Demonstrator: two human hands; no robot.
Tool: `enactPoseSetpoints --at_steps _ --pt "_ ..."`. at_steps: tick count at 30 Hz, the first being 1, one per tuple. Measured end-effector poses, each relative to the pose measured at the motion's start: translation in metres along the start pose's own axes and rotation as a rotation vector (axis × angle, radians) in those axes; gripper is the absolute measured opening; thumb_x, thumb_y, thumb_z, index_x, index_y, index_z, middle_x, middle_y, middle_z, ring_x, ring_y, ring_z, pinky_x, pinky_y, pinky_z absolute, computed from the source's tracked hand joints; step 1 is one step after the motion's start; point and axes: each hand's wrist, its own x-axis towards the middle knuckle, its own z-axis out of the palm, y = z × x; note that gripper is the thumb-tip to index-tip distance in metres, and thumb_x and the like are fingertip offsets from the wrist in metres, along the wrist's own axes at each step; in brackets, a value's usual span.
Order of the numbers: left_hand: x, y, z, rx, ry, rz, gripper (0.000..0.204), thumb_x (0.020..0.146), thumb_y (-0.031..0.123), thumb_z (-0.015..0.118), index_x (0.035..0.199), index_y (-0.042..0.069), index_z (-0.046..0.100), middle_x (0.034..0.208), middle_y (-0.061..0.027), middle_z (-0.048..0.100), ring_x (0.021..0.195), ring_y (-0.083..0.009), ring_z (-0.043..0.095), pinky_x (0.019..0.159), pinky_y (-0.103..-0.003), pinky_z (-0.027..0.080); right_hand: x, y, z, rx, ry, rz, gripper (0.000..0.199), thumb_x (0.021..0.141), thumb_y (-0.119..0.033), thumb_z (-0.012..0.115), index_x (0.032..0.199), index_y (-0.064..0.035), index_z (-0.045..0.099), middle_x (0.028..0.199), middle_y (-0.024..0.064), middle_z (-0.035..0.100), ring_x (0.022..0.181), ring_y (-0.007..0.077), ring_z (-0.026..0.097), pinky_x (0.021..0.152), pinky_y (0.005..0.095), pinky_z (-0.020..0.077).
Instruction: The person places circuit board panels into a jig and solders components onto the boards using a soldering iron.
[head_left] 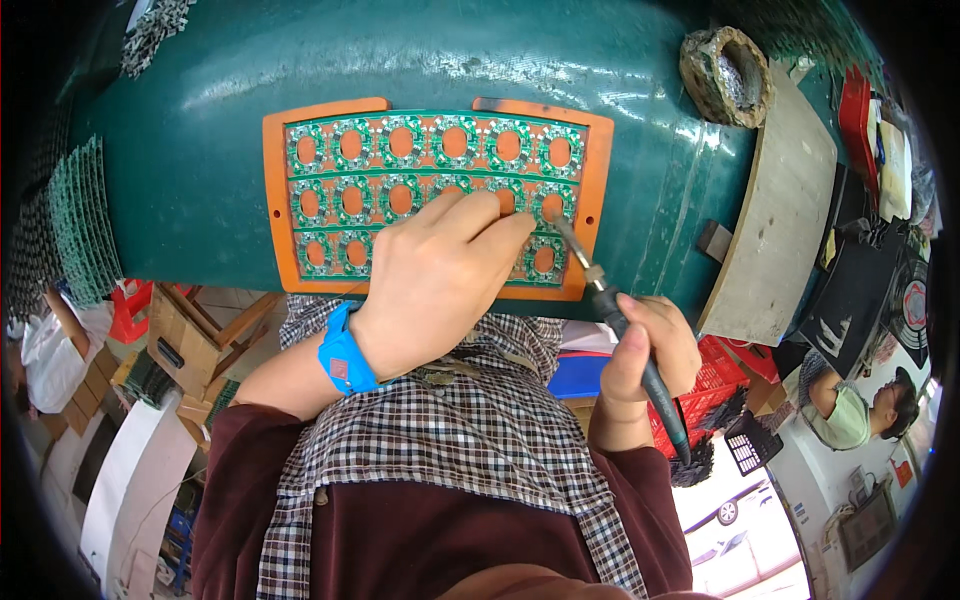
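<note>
On the green table, an orange frame [275,170] holds a panel of small green circuit boards [430,176] set in three rows, each board with a round opening. My left hand [430,275] lies over the lower middle of this panel, fingers curled and pressed together. Whatever they pinch is hidden beneath them. A soldering iron [610,304] with a dark handle is gripped in my right hand [655,345], below the frame's right corner. Its metal tip slants up to a board near the right end of the middle row, a little right of my left fingertips.
Stacked green boards [82,222] stand at the table's left, with a heap of small metal parts [155,30] behind. A rough hollow pot [697,75] and a wooden board [785,190] lie right. A red crate [712,385] and another person [845,415] are lower right.
</note>
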Motion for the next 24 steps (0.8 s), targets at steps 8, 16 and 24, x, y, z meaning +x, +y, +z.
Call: enactPoseSetpoints --at_steps 8,16,24 --pt "0.023 -0.007 -0.001 -0.038 0.129 -0.130 0.016 0.076 0.000 0.066 0.092 0.004 0.064 0.071 -0.0077 0.058 0.063 -0.0221 0.058 0.055 -0.033 0.045 0.026 -0.002 0.011 0.008 0.015 0.050 0.013 0.079 -0.006 0.061 0.084 0.0057 0.065 0.066 0.0134 0.063 0.054 0.0235 0.062 0.051 0.0292 0.0489" --pt "0.023 -0.010 -0.002 -0.024 0.115 -0.021 0.013 0.077 0.000 0.066 0.089 0.004 0.065 0.077 -0.0072 0.058 0.063 -0.0229 0.058 0.056 -0.033 0.046 0.030 -0.003 0.013 -0.019 -0.018 0.003 0.012 0.078 -0.004 0.063 0.084 0.0053 0.065 0.065 0.0127 0.063 0.053 0.0223 0.062 0.050 0.0289 0.0496" --pt "0.026 -0.010 -0.012 0.050 0.140 -0.165 0.011 0.075 0.004 0.063 0.085 0.006 0.059 0.083 -0.0058 0.052 0.064 -0.0225 0.059 0.051 -0.032 0.049 0.042 -0.006 0.018 -0.010 -0.035 -0.113 0.013 0.076 -0.003 0.061 0.084 0.0064 0.064 0.063 0.0123 0.062 0.052 0.0226 0.062 0.049 0.0289 0.0498"
